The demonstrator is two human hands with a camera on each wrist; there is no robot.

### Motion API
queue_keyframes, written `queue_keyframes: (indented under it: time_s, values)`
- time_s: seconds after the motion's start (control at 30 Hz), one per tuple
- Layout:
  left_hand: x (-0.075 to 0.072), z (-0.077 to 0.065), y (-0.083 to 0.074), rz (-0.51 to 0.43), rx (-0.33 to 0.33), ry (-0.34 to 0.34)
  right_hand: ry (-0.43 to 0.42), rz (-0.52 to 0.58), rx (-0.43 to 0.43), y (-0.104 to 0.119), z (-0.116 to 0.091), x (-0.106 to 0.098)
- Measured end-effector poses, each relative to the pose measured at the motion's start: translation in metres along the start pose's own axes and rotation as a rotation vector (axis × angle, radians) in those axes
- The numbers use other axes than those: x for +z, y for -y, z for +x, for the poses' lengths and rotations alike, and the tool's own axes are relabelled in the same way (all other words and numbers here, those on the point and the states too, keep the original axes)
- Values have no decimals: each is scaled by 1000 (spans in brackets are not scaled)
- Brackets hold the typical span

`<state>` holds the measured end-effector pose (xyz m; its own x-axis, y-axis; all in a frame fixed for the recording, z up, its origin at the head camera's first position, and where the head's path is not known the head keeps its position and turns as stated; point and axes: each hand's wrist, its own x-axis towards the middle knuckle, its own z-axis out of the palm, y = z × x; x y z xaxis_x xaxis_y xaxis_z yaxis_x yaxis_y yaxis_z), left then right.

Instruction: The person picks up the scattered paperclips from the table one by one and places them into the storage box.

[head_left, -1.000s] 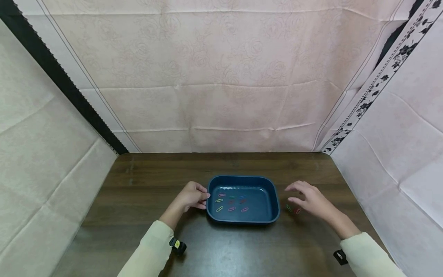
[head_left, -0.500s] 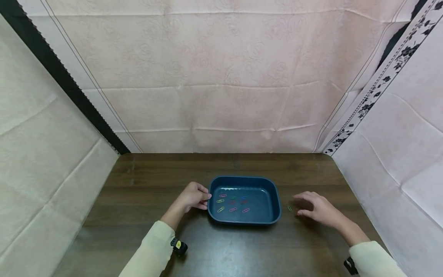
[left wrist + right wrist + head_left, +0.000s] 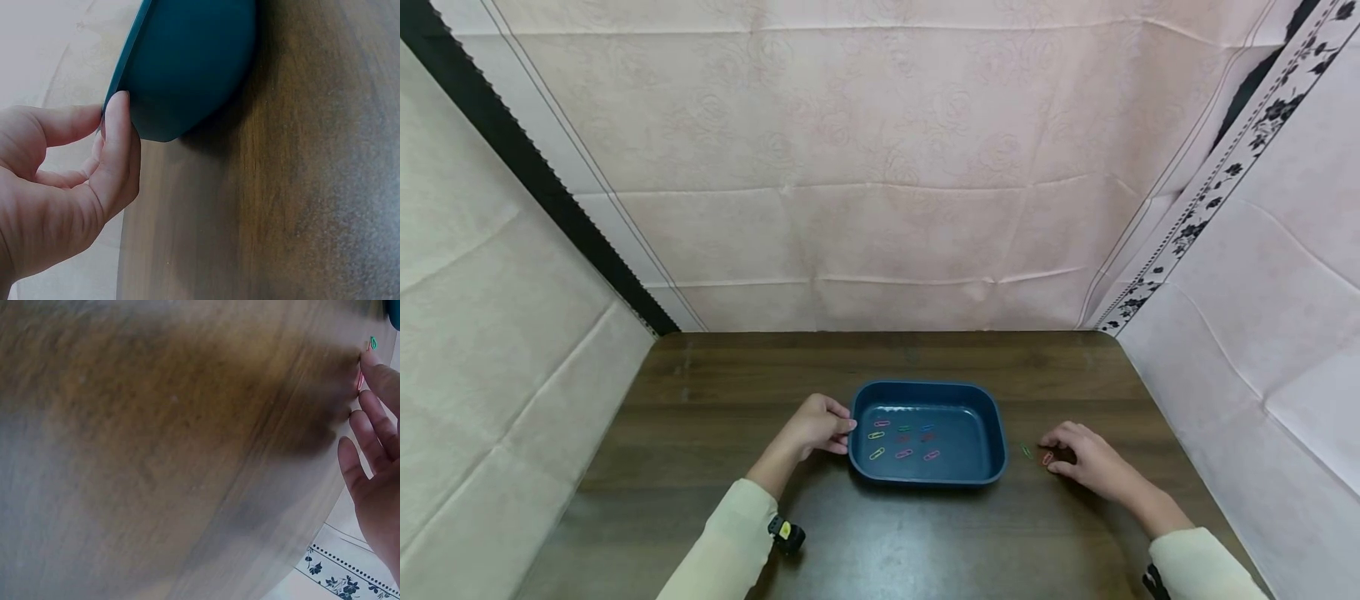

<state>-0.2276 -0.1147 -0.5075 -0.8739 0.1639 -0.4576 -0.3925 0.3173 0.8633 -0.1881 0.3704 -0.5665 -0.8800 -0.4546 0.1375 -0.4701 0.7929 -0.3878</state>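
Note:
My left hand pinches the left rim of a dark blue rectangular tray between thumb and fingers; the left wrist view shows the thumb and fingertips on the tray's edge. Several coloured paper clips lie spread over the left and middle of the tray floor. To the right of the tray, my right hand is low over the table, thumb and forefinger apart on either side of a red paper clip. A green paper clip lies on the wood between that hand and the tray.
The brown wooden table carries the tray near its middle. Pale patterned cloth hangs behind the table's far edge and along both sides. A black strap device sits on the left sleeve's cuff.
My right hand has moved right and down, away from the tray, and lowered around the red paper clip. The left hand and tray have stayed in place.

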Motion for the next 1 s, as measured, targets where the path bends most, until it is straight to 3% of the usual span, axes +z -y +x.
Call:
queue_keyframes:
  time_s: [0.6,1.0]
  values:
    - [-1,-1,0,-2,9,0,-49,-55,-51,7,3,0]
    - [0,0,0,0,6,-3,56,15,-20,9,8,-6]
